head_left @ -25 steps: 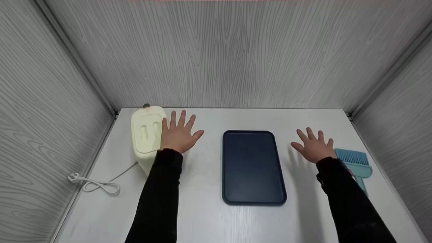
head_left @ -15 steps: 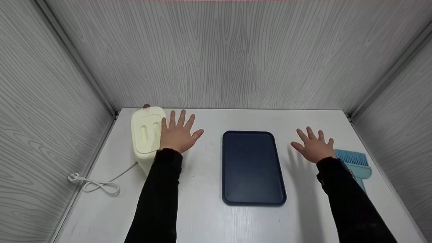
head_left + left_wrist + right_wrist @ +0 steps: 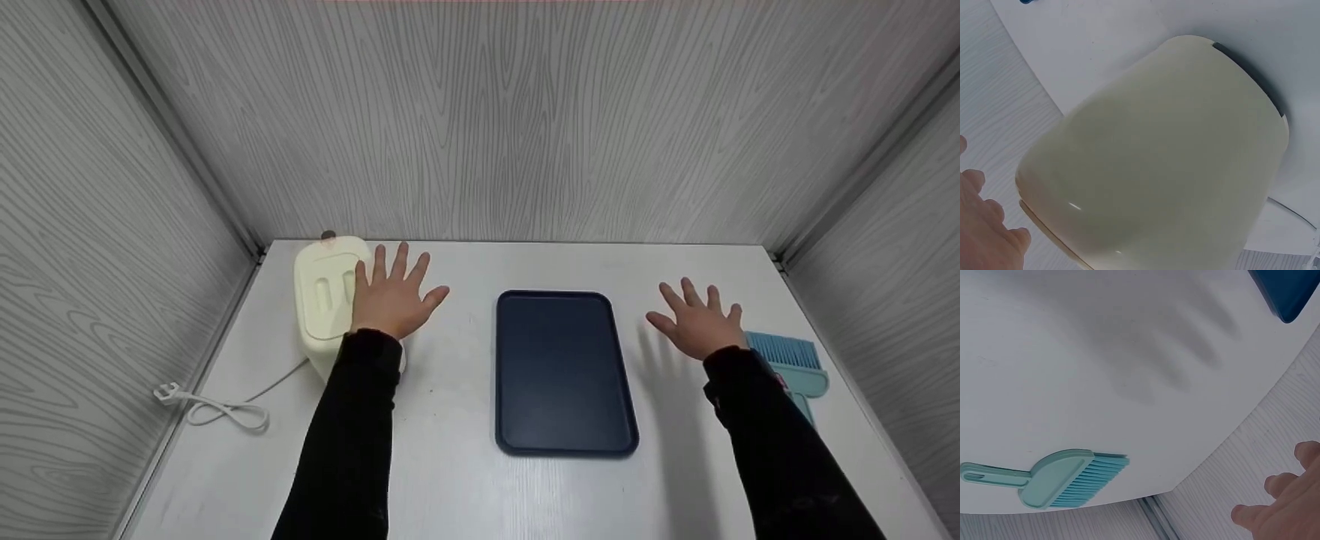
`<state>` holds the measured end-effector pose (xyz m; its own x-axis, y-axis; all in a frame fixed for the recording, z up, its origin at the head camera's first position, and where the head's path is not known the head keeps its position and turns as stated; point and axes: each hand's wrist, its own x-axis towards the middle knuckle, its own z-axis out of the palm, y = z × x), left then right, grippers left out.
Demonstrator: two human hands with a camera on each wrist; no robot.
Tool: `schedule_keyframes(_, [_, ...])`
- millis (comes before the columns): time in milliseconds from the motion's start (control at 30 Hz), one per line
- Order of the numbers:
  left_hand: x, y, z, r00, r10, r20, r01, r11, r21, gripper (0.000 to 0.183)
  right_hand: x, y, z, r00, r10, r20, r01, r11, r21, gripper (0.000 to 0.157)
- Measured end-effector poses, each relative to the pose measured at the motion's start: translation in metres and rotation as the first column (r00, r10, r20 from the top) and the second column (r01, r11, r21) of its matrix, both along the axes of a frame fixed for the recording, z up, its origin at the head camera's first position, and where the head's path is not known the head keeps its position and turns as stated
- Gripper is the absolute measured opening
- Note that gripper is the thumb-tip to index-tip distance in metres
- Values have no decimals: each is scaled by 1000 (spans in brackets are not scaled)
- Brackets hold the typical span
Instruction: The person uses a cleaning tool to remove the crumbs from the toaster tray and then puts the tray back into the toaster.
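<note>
My left hand (image 3: 390, 301) hovers with spread fingers over the right side of a cream-coloured appliance (image 3: 322, 300), a rounded box with a ridged lid, and holds nothing. The left wrist view shows the appliance's smooth body (image 3: 1157, 146) large, with my left fingers at the lower left. On the other side, my right hand (image 3: 699, 322) is held above the table, fingers apart. Near it lies a teal hand brush (image 3: 791, 364), its handle partly hidden by my sleeve; the right wrist view shows the whole brush (image 3: 1055, 478). A dark blue tray (image 3: 566, 375) lies flat between the hands.
A white power cord (image 3: 232, 412) with its plug (image 3: 169, 393) trails left from the appliance. Grey wood-grain panels (image 3: 480, 120) enclose the white table (image 3: 457, 480) at the back and both sides.
My left hand has shifted very slightly left and up in the head view. My right hand has risen a touch. The appliance, tray and brush stay in place.
</note>
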<state>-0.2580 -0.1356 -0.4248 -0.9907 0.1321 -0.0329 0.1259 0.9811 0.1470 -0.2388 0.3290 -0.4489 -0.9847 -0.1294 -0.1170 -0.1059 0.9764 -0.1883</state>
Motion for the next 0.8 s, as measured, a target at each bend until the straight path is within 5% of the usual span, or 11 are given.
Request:
schedule_keyframes(267, [5, -15, 5, 999, 24, -44, -22, 999, 34, 74, -9, -18, 1, 999, 39, -7, -40, 999, -24, 73])
schedule_keyframes(800, [17, -81, -3, 983, 181, 0, -178, 968, 175, 81, -16, -96, 1, 975, 210, -76, -216, 972, -91, 70])
